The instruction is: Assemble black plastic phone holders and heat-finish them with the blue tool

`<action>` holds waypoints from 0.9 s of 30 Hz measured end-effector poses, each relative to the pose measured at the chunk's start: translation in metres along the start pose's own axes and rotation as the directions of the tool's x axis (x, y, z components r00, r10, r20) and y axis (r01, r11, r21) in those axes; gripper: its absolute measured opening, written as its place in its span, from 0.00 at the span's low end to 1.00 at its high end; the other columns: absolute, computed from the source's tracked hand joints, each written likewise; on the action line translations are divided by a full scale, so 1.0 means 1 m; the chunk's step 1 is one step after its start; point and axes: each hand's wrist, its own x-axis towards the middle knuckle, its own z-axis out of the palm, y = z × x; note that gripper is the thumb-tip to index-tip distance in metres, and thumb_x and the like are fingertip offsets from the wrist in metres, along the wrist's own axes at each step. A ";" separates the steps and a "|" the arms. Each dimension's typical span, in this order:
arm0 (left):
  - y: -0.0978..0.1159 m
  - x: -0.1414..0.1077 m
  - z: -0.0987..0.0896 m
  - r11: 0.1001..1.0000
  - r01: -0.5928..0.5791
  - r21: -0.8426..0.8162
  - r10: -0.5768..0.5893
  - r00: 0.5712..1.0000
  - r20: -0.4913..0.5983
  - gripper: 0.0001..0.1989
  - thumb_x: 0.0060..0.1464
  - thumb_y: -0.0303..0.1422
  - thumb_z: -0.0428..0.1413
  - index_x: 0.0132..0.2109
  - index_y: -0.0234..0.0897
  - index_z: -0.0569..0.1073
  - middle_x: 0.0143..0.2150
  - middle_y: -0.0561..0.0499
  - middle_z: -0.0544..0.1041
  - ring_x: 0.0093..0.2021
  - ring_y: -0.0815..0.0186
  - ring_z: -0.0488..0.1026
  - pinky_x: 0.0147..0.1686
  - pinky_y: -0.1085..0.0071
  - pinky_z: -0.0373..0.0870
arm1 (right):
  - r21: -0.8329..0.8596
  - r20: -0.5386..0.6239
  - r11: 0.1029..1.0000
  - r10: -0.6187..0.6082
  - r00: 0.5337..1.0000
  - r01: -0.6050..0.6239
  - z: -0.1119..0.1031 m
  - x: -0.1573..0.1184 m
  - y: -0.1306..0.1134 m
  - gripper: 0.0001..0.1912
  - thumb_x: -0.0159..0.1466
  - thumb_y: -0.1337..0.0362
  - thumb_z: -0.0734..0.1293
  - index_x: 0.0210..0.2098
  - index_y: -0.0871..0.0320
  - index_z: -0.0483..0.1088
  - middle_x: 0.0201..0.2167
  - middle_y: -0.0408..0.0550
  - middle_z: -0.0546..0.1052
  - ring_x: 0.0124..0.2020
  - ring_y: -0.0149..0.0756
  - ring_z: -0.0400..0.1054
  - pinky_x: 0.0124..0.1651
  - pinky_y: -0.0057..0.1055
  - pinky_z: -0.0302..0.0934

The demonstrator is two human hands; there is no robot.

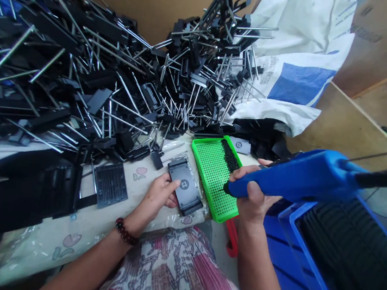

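Note:
My left hand [160, 194] grips the left edge of a flat black plastic plate [188, 192] with a round emblem, its thumb lying on top. The plate rests on the plastic-covered table. In my right hand [257, 196] is a blue electric screwdriver [295, 175], held nearly level with a black cable leaving its rear. Its dark tip points left, over a green perforated tray [208, 165]. Small black screws [230, 156] lie heaped along the tray's far right side. Left of my left hand lies a ribbed black plate [111, 184] with metal rods beside it.
A large pile of black brackets with metal rods [118, 71] fills the back and left. A white and blue sack [293, 68] stands behind. At right is a blue crate [283, 248] holding stacked black parts. Something red [232, 238] sticks out below the tray.

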 end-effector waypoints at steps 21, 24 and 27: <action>-0.007 0.004 -0.001 0.999 -0.042 -0.025 0.041 0.999 -0.012 0.17 0.48 0.44 0.56 0.38 0.37 0.65 0.21 0.52 0.75 0.18 0.66 0.72 0.18 0.75 0.67 | 0.248 0.240 0.954 0.110 0.965 -0.171 0.038 -0.022 -0.007 0.23 0.58 0.55 0.70 0.50 0.51 0.62 0.27 0.39 0.73 0.25 0.34 0.68 0.29 0.33 0.64; -0.005 0.003 -0.001 0.998 -0.041 -0.044 0.041 0.999 -0.007 0.17 0.48 0.44 0.57 0.38 0.37 0.65 0.21 0.52 0.75 0.18 0.66 0.72 0.18 0.75 0.67 | 0.224 0.226 0.959 0.124 0.966 -0.175 0.038 -0.022 -0.004 0.23 0.58 0.54 0.70 0.50 0.51 0.61 0.26 0.38 0.73 0.24 0.35 0.68 0.29 0.34 0.63; -0.005 0.002 0.000 0.998 -0.036 -0.051 0.036 0.999 -0.006 0.17 0.48 0.44 0.57 0.38 0.37 0.65 0.21 0.52 0.75 0.18 0.66 0.72 0.18 0.75 0.67 | 0.210 0.202 0.964 0.118 0.972 -0.161 0.038 -0.022 -0.002 0.23 0.58 0.54 0.70 0.49 0.51 0.61 0.26 0.38 0.73 0.24 0.35 0.67 0.29 0.35 0.63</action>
